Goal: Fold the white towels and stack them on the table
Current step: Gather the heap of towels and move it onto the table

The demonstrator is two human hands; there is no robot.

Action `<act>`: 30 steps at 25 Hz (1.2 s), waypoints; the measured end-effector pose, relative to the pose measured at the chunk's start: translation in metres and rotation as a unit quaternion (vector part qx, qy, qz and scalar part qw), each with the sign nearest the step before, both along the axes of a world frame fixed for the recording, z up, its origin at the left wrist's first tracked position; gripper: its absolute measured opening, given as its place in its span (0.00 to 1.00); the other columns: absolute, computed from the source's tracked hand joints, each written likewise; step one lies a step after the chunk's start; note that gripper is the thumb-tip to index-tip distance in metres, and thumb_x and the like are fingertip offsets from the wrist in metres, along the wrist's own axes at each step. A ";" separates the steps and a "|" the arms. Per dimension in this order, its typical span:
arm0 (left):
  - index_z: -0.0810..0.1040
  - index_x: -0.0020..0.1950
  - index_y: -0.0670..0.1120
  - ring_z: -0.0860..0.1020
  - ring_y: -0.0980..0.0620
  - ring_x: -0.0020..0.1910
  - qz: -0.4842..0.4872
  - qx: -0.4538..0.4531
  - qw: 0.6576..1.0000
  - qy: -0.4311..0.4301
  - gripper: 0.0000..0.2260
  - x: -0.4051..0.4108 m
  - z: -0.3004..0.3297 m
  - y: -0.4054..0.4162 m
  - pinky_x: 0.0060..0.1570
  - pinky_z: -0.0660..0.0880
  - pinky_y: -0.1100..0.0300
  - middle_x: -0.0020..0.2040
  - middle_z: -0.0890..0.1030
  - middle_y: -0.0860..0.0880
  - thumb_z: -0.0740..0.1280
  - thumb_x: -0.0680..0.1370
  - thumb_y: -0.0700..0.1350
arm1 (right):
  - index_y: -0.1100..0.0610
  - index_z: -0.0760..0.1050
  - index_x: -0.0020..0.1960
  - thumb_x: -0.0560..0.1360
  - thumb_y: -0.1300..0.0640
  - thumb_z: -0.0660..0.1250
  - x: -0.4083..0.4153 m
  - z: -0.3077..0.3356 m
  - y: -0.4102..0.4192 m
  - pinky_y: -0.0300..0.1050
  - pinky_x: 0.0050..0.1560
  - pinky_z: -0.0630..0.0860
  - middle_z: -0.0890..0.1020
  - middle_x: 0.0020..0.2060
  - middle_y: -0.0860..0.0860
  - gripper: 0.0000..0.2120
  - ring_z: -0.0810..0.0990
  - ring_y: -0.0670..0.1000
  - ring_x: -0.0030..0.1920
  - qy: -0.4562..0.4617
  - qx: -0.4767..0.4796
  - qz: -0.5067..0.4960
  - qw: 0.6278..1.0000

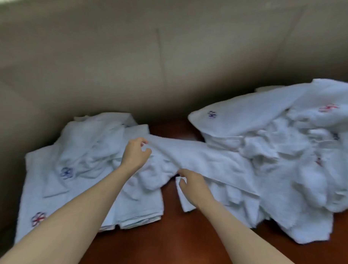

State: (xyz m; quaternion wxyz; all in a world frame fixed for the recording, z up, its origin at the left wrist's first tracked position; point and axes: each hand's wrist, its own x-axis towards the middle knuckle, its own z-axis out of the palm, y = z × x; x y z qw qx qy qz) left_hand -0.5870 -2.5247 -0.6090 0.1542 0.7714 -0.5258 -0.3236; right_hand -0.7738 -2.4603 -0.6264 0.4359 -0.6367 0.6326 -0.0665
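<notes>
A white towel (203, 158) is stretched across the middle of the brown table (175, 240), running from a loose heap of white towels (287, 151) on the right. My left hand (136, 154) pinches the towel's far edge near its left end. My right hand (193, 184) grips its near edge, with a corner of cloth showing under the fingers. To the left lies a flat stack of white towels (73, 179) with blue and red stitched marks; my left forearm crosses over it.
A beige wall (152, 62) stands right behind the table and curves round its left side. The heap on the right reaches the frame's right edge. Bare brown table top shows between the two piles and along the near edge.
</notes>
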 end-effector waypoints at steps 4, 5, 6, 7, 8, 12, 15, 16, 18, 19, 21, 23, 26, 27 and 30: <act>0.71 0.66 0.42 0.69 0.38 0.62 0.065 -0.009 0.994 -0.092 0.22 0.141 -0.010 0.007 0.60 0.70 0.51 0.64 0.67 0.37 0.69 0.73 0.42 | 0.54 0.64 0.71 0.78 0.57 0.60 0.108 -0.010 -0.008 0.48 0.62 0.69 0.71 0.66 0.55 0.22 0.69 0.54 0.65 0.018 -0.007 0.101 0.995; 0.68 0.68 0.43 0.68 0.38 0.63 0.076 0.014 0.992 -0.101 0.25 0.172 -0.013 0.009 0.62 0.69 0.50 0.65 0.64 0.37 0.70 0.73 0.44 | 0.53 0.61 0.73 0.78 0.56 0.61 0.134 -0.012 -0.011 0.47 0.64 0.67 0.68 0.68 0.54 0.24 0.67 0.54 0.67 0.031 -0.029 0.132 0.990; 0.64 0.71 0.45 0.65 0.38 0.65 0.075 0.041 0.991 -0.104 0.30 0.197 -0.017 0.011 0.63 0.68 0.48 0.67 0.61 0.37 0.71 0.72 0.47 | 0.51 0.59 0.74 0.77 0.56 0.62 0.158 -0.015 -0.015 0.48 0.66 0.64 0.64 0.70 0.54 0.27 0.64 0.54 0.70 0.052 -0.057 0.159 0.984; 0.61 0.73 0.47 0.62 0.37 0.68 0.065 0.071 0.990 -0.104 0.34 0.220 -0.021 0.012 0.65 0.67 0.47 0.70 0.58 0.37 0.72 0.71 0.50 | 0.49 0.55 0.75 0.76 0.55 0.64 0.182 -0.018 -0.020 0.49 0.68 0.61 0.60 0.73 0.54 0.30 0.60 0.54 0.72 0.076 -0.087 0.179 0.977; 0.56 0.75 0.50 0.58 0.37 0.71 0.043 0.101 0.988 -0.112 0.39 0.237 -0.024 0.012 0.67 0.65 0.45 0.72 0.53 0.38 0.73 0.70 0.53 | 0.47 0.52 0.76 0.76 0.54 0.65 0.203 -0.023 -0.027 0.53 0.70 0.57 0.55 0.75 0.55 0.34 0.55 0.54 0.74 0.101 -0.106 0.187 0.971; 0.42 0.76 0.59 0.43 0.41 0.75 -0.067 0.162 0.977 -0.124 0.51 0.265 -0.046 -0.007 0.70 0.59 0.40 0.76 0.36 0.44 0.75 0.65 0.61 | 0.39 0.39 0.76 0.75 0.49 0.68 0.255 -0.049 -0.067 0.67 0.69 0.53 0.42 0.76 0.56 0.43 0.43 0.55 0.76 0.197 -0.064 0.144 0.968; 0.48 0.75 0.60 0.47 0.41 0.74 -0.051 0.142 0.987 -0.051 0.48 0.267 -0.067 -0.024 0.68 0.62 0.41 0.74 0.43 0.45 0.75 0.65 0.60 | 0.37 0.38 0.75 0.77 0.51 0.64 0.259 -0.072 -0.086 0.68 0.66 0.58 0.44 0.75 0.56 0.40 0.46 0.56 0.75 0.218 0.003 0.119 0.969; 0.53 0.73 0.58 0.52 0.41 0.72 -0.032 0.123 0.991 -0.032 0.42 0.266 -0.073 -0.026 0.67 0.64 0.43 0.73 0.48 0.44 0.75 0.67 0.57 | 0.37 0.39 0.75 0.78 0.53 0.62 0.258 -0.079 -0.087 0.66 0.64 0.61 0.48 0.74 0.56 0.38 0.50 0.57 0.74 0.230 0.000 0.123 0.965; 0.63 0.66 0.51 0.61 0.41 0.65 -0.021 0.076 0.994 -0.071 0.26 0.261 -0.078 -0.024 0.60 0.71 0.46 0.66 0.58 0.44 0.71 0.72 0.49 | 0.40 0.45 0.75 0.78 0.57 0.59 0.255 -0.088 -0.085 0.58 0.58 0.68 0.59 0.67 0.57 0.34 0.61 0.58 0.66 0.263 -0.067 0.134 0.953; 0.65 0.62 0.49 0.64 0.41 0.61 -0.026 0.050 0.992 -0.113 0.20 0.258 -0.079 -0.021 0.55 0.73 0.47 0.63 0.61 0.44 0.69 0.74 0.47 | 0.43 0.50 0.75 0.78 0.59 0.58 0.253 -0.089 -0.084 0.54 0.54 0.70 0.65 0.61 0.57 0.30 0.65 0.57 0.61 0.261 -0.104 0.127 0.951; 0.69 0.57 0.45 0.69 0.42 0.55 -0.024 -0.027 0.984 -0.172 0.12 0.252 -0.078 -0.015 0.46 0.73 0.49 0.57 0.67 0.43 0.65 0.75 0.42 | 0.49 0.60 0.70 0.77 0.60 0.57 0.250 -0.087 -0.086 0.50 0.48 0.70 0.69 0.52 0.56 0.22 0.68 0.57 0.52 0.227 -0.146 0.097 0.958; 0.72 0.50 0.43 0.73 0.41 0.47 -0.006 -0.114 0.979 -0.168 0.07 0.242 -0.068 -0.011 0.38 0.70 0.52 0.50 0.72 0.42 0.64 0.73 0.38 | 0.53 0.66 0.63 0.74 0.60 0.60 0.248 -0.078 -0.090 0.49 0.43 0.69 0.70 0.48 0.55 0.17 0.69 0.57 0.48 0.183 -0.167 0.072 0.966; 0.66 0.37 0.47 0.72 0.42 0.35 -0.027 -0.242 0.968 -0.055 0.06 0.199 -0.041 -0.002 0.30 0.62 0.56 0.38 0.70 0.45 0.63 0.66 0.39 | 0.55 0.68 0.51 0.69 0.60 0.59 0.242 -0.050 -0.086 0.45 0.34 0.65 0.71 0.44 0.52 0.11 0.70 0.54 0.44 0.030 -0.200 -0.051 0.978; 0.64 0.36 0.48 0.70 0.44 0.32 -0.030 -0.275 0.961 -0.009 0.07 0.180 -0.030 0.002 0.29 0.62 0.57 0.36 0.68 0.47 0.62 0.66 0.41 | 0.54 0.67 0.48 0.67 0.59 0.57 0.237 -0.038 -0.082 0.44 0.33 0.64 0.72 0.42 0.50 0.10 0.71 0.52 0.42 -0.036 -0.209 -0.113 0.971; 0.59 0.35 0.51 0.64 0.52 0.32 -0.018 -0.322 0.942 0.092 0.08 0.123 0.002 0.007 0.28 0.62 0.58 0.35 0.65 0.52 0.59 0.67 0.45 | 0.54 0.67 0.46 0.66 0.59 0.55 0.204 -0.001 -0.067 0.34 0.34 0.68 0.72 0.39 0.46 0.09 0.72 0.42 0.38 -0.172 -0.227 -0.270 0.920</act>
